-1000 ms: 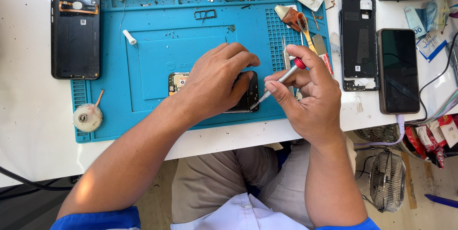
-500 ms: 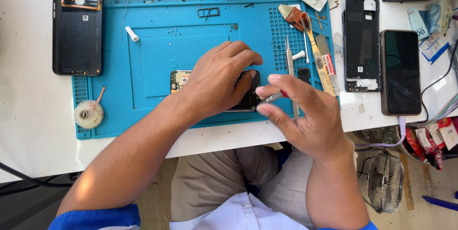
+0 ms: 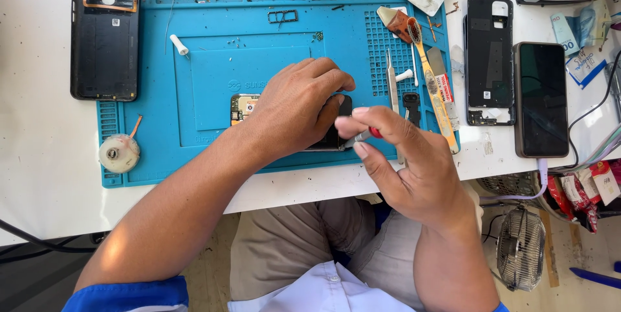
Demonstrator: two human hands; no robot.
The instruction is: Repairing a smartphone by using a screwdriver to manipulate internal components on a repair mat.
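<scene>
The left hand point(image 3: 301, 108) lay flat over a small opened phone point(image 3: 249, 108) near the front edge of the blue work mat point(image 3: 213, 72), its fingers curled down on the dark body so that only a gold-toned circuit end showed at the left. The right hand point(image 3: 414, 169) pinched a thin tool with a red collar and grey tip point(image 3: 363, 135) between thumb and forefinger, closed tight on it, tip aimed at the phone's right end just under the left fingers.

To do this well, the left hand should have kept the phone pressed firmly to the mat while the tip went in nearly level, with light pressure so it would not slip onto the board.

The mat looked rubbery and matte, ribbed with small trays along its far edge and a dotted grid at the right. Steel tweezers point(image 3: 392, 82) and a yellow-handled brush point(image 3: 432, 85) lay there. A glossy black back cover point(image 3: 105, 33) sat at the mat's far left corner; a dark frame point(image 3: 490, 53) and a smooth black phone point(image 3: 541, 100) rested on the white desk point(image 3: 39, 131) to the right.
</scene>
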